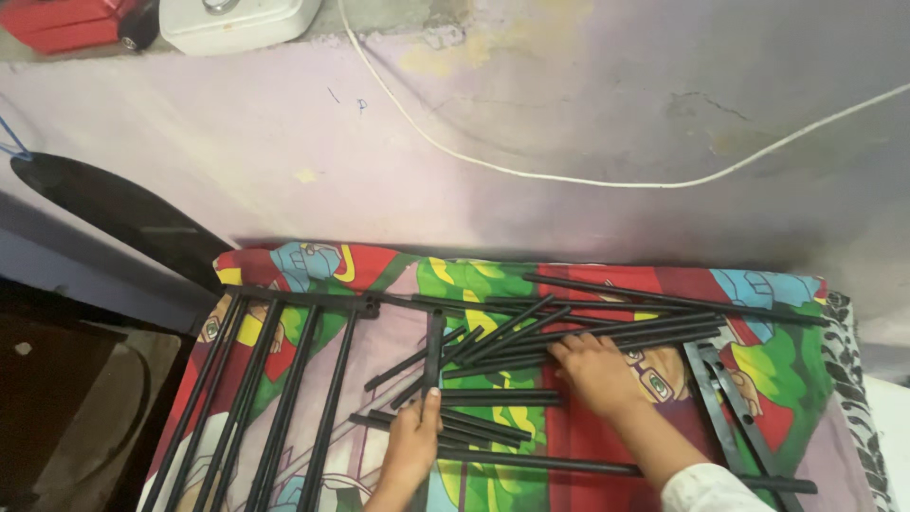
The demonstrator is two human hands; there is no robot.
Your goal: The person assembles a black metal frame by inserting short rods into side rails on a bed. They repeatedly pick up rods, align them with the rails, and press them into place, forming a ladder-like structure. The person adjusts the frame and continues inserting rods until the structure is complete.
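Observation:
Several loose black metal rods (512, 341) lie scattered on a colourful cartoon-print cloth (379, 275). My left hand (414, 441) rests on a black bar (434, 353) that runs away from me, thumb pressed along it. My right hand (595, 372) lies palm down on the pile of rods, fingers reaching left among them. A white sleeve (706, 490) covers my right wrist. A black rack section of parallel bars (275, 398) lies to the left of my left hand.
Flat black brackets (725, 408) lie at the right of the cloth. Behind it stands a lilac wall with a white cable (531, 173). A dark curved blade (114, 204) sticks out at left. A red box (66, 21) and a white case (237, 19) sit on the ledge above.

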